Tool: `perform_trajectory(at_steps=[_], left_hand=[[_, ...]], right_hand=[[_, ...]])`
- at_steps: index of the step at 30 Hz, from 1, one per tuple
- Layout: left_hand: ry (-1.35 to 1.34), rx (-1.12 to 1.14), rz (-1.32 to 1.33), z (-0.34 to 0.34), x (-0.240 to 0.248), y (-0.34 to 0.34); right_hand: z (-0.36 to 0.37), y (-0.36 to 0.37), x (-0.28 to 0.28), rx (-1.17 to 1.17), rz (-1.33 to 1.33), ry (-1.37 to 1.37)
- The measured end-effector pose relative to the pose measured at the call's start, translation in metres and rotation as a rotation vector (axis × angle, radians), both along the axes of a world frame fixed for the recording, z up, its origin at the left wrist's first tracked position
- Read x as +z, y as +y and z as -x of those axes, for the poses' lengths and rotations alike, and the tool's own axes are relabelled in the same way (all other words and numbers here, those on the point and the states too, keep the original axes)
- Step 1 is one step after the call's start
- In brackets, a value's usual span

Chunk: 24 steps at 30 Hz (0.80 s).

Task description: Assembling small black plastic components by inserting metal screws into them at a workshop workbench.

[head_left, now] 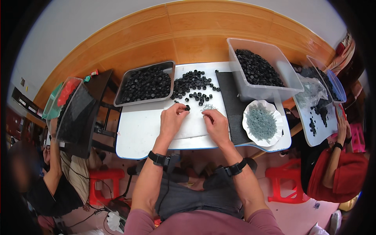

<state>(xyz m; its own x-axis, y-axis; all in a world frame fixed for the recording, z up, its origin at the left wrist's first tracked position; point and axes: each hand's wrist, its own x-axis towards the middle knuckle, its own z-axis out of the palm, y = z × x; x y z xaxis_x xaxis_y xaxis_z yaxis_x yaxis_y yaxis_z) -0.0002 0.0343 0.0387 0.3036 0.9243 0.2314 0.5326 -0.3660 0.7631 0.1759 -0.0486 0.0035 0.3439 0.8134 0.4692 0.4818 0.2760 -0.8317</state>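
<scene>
My left hand point(171, 123) pinches a small round black cap point(187, 108) between thumb and fingertips, just above the white table. To its right, my right hand point(216, 125) has thumb and forefinger drawn together; whatever they hold is too small to make out. Its fingertips are beside a little heap of thin, pale translucent pieces point(210, 106). Beyond both hands, a loose spread of black caps point(194, 82) lies on the table, a few of them close to my left fingertips.
A metal tray point(141, 102) full of black caps stands at left. At right are a clear plastic bin point(270, 91) of caps, a dark mat point(229, 94) and a scalloped white plate point(275, 140) of greenish pieces. People sit at tables on both sides, near red stools point(285, 188).
</scene>
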Motion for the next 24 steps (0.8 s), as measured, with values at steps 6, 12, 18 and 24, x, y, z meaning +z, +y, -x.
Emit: perform_trajectory(at_steps=[6, 12, 18, 24], left_hand=[[-0.018, -0.130, -0.048, -0.002, -0.019, -0.014], [-0.269, -0.009, 0.007, -0.002, -0.033, -0.016], [-0.160, -0.034, -0.044, -0.001, -0.036, -0.014], [-0.147, -0.001, -0.075, 0.000, -0.038, -0.017]], right_hand=[[0.003, -0.002, 0.007, 0.136, -0.027, -0.255], [0.002, 0.001, 0.002, 0.121, 0.023, -0.323], [0.006, -0.002, 0.008, 0.132, -0.051, -0.463], [0.007, -0.001, 0.006, 0.105, -0.074, -0.467]])
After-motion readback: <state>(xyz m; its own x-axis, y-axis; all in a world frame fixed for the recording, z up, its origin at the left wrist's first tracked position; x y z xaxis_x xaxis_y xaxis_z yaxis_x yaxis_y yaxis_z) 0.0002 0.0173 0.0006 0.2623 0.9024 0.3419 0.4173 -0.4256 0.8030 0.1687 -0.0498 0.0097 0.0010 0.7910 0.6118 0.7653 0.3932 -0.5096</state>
